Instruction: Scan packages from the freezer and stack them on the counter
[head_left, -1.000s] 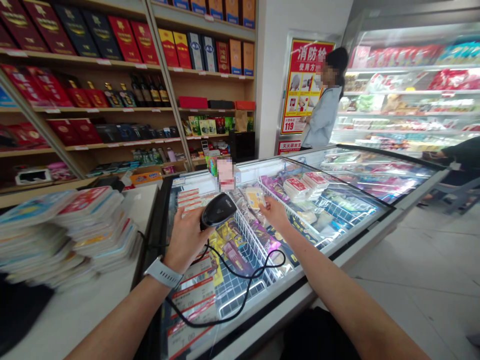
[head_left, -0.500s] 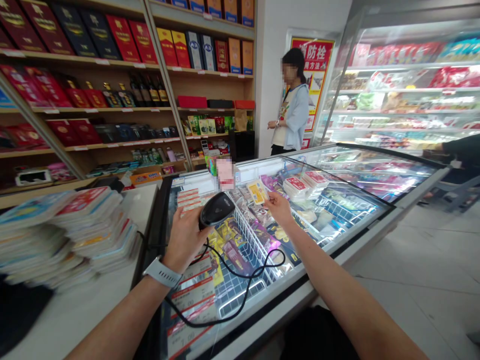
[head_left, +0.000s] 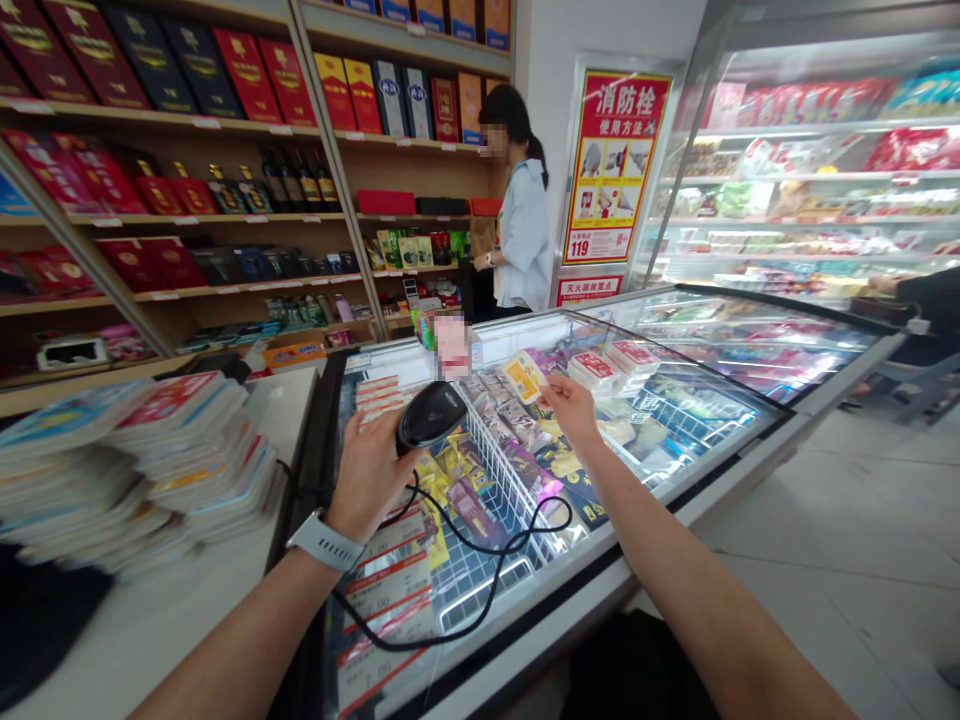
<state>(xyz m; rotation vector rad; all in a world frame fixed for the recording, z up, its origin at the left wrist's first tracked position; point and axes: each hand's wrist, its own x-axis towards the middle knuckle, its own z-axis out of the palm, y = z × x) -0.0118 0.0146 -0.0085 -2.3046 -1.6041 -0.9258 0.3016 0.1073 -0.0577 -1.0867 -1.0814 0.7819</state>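
Note:
Over the glass-topped freezer (head_left: 592,590), my left hand (head_left: 371,465) is wrapped round a black handheld scanner (head_left: 431,415), whose cable (head_left: 495,585) loops across the glass. My right hand (head_left: 570,408) pinches the right edge of a small yellow and white card (head_left: 524,377), held up to the right of the scanner and apart from it. Two stacks of white cards with red print (head_left: 595,368) sit just beyond my right hand. Under the glass lie packaged goods in white wire baskets.
Tall stacks of cards (head_left: 180,400) stand on the white counter (head_left: 300,400) at left. Behind are shelves (head_left: 262,218) of boxes and bottles. A person in a light blue shirt (head_left: 525,235) stands beyond the freezer. A lit display fridge (head_left: 817,180) and a seated person's dark sleeve are at right.
My right hand has moved slightly right with the card, which now stands more upright. The person behind the freezer has moved left toward the shelves. My left hand has hardly moved.

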